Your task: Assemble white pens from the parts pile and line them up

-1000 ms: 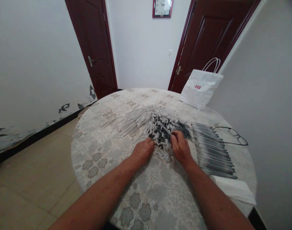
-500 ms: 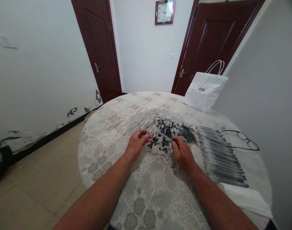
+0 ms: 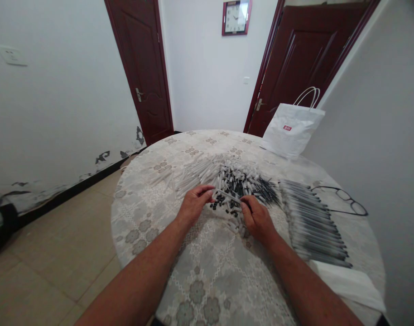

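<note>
A thin, pale pen barrel (image 3: 228,195) spans the gap between my two hands. My left hand (image 3: 196,203) pinches its left end, and my right hand (image 3: 257,216) grips its right end. Behind them lies a heap of whitish tubes (image 3: 202,171), with black refills (image 3: 266,190) fanned out to the right. Small black plugs (image 3: 218,201) are scattered between and just below the held barrel. A few clear caps (image 3: 234,225) rest on the cloth beside my right hand.
Assembled-looking pens (image 3: 317,224) form a long row on the right, beside black-framed glasses (image 3: 351,200). A white paper bag (image 3: 293,131) stands at the back right. White folded paper (image 3: 349,283) lies at the right front of the round table (image 3: 135,262).
The barrel's left end has come into my left fingers, and my right hand has shifted slightly left. The camera view has shifted a little.
</note>
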Action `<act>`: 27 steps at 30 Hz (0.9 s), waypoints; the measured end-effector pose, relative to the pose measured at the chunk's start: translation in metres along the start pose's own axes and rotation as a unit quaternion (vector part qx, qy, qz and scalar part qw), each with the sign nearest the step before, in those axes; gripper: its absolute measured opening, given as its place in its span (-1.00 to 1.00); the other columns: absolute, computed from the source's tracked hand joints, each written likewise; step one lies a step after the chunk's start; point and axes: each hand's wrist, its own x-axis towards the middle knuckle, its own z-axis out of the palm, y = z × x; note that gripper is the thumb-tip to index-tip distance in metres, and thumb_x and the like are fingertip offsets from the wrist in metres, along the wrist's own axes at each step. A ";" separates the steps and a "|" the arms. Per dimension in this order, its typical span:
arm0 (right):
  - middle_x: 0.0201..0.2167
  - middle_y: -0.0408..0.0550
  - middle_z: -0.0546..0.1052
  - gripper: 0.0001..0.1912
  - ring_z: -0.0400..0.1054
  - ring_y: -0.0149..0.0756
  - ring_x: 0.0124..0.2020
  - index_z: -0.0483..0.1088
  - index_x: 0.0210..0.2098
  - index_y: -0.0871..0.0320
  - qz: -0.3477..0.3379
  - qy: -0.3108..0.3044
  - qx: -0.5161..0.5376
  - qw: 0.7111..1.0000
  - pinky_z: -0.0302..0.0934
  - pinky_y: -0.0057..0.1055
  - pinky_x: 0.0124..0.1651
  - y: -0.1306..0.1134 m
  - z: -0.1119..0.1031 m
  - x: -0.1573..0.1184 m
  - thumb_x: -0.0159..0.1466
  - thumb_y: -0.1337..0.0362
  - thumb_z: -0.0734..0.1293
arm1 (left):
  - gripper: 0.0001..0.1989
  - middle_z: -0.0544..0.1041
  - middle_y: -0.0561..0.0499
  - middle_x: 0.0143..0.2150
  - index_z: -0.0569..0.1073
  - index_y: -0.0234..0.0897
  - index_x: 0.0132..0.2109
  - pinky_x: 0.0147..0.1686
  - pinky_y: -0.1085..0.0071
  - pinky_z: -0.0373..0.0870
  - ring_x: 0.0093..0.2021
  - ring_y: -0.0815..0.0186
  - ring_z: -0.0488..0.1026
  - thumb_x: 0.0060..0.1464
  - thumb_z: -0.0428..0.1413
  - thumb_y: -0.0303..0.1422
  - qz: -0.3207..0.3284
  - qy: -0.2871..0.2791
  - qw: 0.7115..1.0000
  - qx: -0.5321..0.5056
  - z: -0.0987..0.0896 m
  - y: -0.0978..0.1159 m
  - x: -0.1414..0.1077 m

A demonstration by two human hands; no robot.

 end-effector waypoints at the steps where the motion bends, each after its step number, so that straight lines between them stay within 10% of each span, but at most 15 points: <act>1: -0.25 -0.01 0.56 -0.74 0.45 -0.22 -0.25 0.37 -0.08 0.12 -0.004 -0.002 -0.003 1.000 0.25 -0.36 -0.16 0.000 0.000 0.000 0.42 0.17 0.12 | -0.66 0.55 0.03 -0.38 0.59 -0.28 -0.04 -0.20 0.33 0.50 -0.34 0.28 0.56 0.07 0.24 -0.20 -0.003 -0.003 1.000 0.004 0.000 0.001 0.000; 27: -0.24 -0.01 0.55 -0.74 0.45 -0.20 -0.23 0.37 -0.06 0.12 -0.012 -0.011 -0.011 1.000 0.25 -0.33 -0.13 -0.001 -0.001 -0.001 0.42 0.16 0.13 | -0.66 0.50 0.05 -0.35 0.57 -0.33 -0.17 -0.13 0.24 0.53 -0.38 0.37 0.51 -0.08 0.35 -0.23 -0.040 0.016 0.988 -0.150 0.002 -0.001 0.004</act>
